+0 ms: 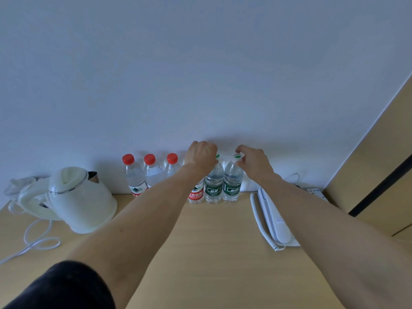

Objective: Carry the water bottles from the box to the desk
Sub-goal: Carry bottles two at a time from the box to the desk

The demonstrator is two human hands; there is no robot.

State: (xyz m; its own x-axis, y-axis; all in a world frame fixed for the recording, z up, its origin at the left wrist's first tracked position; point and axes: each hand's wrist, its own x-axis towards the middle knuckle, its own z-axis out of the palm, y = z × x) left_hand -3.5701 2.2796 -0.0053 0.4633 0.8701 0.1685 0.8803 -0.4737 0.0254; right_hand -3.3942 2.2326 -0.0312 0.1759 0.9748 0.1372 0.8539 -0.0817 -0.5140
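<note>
Both hands on the green-label bottles, centre frame.
Our right hand [254, 162] pinches a cap [236, 156]; our left hand [201, 156] curls over its neighbour [213, 186], grip hidden — one nudge could topple the row.

Both hands on bottle caps – right hand [254, 161] pinches cap [237, 157].

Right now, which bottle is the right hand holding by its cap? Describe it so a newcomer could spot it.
Look along the wall at the back of the desk, where a row of bottles stands. It is the rightmost bottle, nearest the white phone. It has a green label and white cap, pinched by the right hand; the left bottles have red caps.
</note>
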